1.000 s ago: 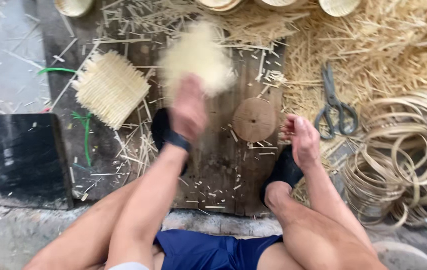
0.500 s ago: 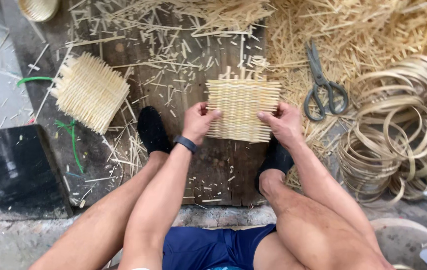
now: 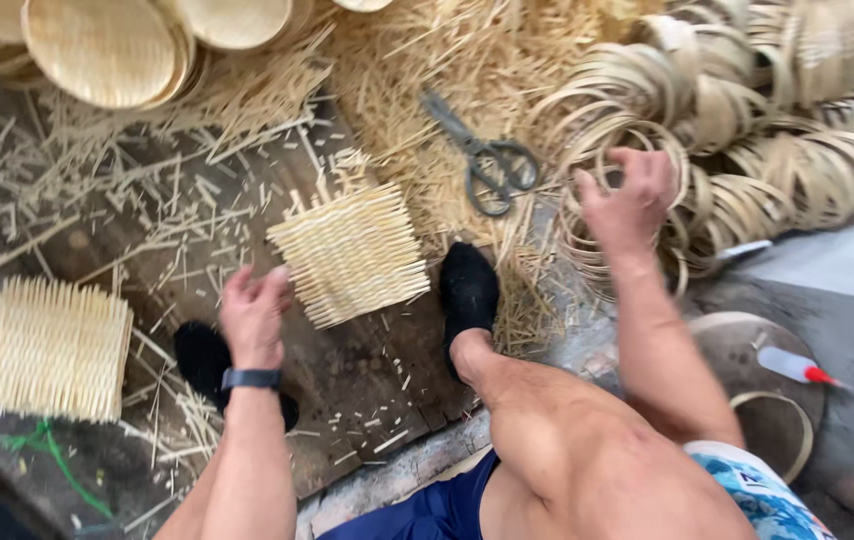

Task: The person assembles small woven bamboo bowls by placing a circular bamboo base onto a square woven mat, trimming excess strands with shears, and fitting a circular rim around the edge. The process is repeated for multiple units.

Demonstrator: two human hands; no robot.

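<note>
Straw-littered floor: left hand (image 3: 252, 315) touches woven mat (image 3: 352, 252); right hand (image 3: 627, 195) open over bamboo rings (image 3: 627, 90).

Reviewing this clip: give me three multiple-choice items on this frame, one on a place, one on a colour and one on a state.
1. Where do the grey metal scissors lie?
A. On the loose straw
B. On the stack of woven mats
C. In the left hand

2. What colour is the cap of the small white squeeze bottle?
A. Blue
B. Red
C. Green

3. What is the right hand doing?
A. Holding the scissors
B. Pressing the square woven straw mat
C. Reaching with open fingers over the coiled bamboo hoops

Answers: 1 A, straw lies all round them. 2 B, the tip shows red. 3 C, its fingers spread above the hoops, with nothing in the grip.
</note>
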